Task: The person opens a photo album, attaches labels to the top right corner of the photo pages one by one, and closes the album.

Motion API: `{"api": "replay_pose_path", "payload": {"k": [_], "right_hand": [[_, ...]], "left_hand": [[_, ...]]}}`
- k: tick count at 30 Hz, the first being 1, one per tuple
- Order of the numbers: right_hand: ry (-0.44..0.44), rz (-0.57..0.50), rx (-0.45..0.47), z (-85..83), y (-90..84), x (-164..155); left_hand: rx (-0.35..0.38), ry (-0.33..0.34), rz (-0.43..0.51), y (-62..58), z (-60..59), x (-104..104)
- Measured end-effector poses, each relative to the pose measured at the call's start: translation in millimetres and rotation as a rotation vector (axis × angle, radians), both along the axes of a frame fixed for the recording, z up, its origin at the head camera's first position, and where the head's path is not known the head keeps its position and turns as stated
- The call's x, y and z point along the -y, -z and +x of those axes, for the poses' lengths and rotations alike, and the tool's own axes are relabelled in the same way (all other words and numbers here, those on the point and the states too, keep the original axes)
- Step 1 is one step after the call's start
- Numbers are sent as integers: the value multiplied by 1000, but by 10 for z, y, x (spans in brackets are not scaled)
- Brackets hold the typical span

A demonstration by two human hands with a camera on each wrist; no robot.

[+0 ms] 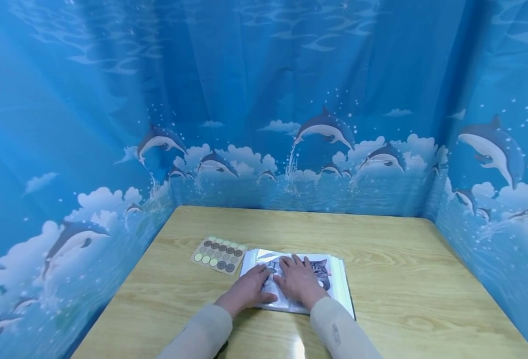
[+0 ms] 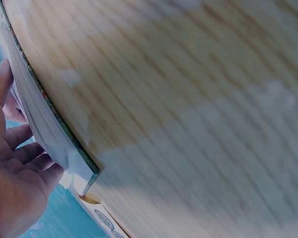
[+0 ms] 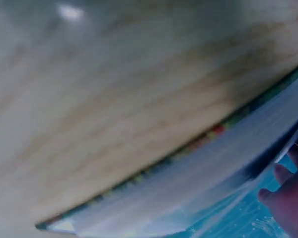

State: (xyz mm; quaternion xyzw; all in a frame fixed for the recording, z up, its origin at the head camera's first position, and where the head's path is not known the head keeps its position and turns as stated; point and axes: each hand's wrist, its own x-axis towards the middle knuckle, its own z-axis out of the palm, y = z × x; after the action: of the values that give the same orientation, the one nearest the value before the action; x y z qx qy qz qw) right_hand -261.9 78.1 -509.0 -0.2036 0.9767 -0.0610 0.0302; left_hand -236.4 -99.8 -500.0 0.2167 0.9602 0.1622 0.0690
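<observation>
I see sticker sheet, rows of grey and green dots, lower centre-left on wooden table. Just right of it: open book, cat picture on glossy page, lower centre. Left hand and right hand flat on page, fingers spread straight, gripping nothing. Wrist views alone show stacked page edges and green cover rim; both blurred. No writing readable.

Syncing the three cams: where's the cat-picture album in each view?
Head: album lies centre-low on the table, both hands flat on it.
Left wrist: its page edges run along the left side.
Right wrist: its stacked pages cross the lower right.
Shared landmark: the wood-grain table.
</observation>
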Motion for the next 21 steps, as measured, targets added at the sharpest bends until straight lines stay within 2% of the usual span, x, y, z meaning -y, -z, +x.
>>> {"api": "replay_pose_path", "payload": {"k": [5, 12, 21], "right_hand": [[-7, -22, -38, -18, 37, -4], [-26, -29, -44, -39, 88, -25], [-57, -6, -60, -13, 61, -58]], "left_hand": [[-8, 8, 11, 12, 8, -8], [-2, 0, 4, 4, 10, -23], [25, -32, -3, 6, -4, -20]]}}
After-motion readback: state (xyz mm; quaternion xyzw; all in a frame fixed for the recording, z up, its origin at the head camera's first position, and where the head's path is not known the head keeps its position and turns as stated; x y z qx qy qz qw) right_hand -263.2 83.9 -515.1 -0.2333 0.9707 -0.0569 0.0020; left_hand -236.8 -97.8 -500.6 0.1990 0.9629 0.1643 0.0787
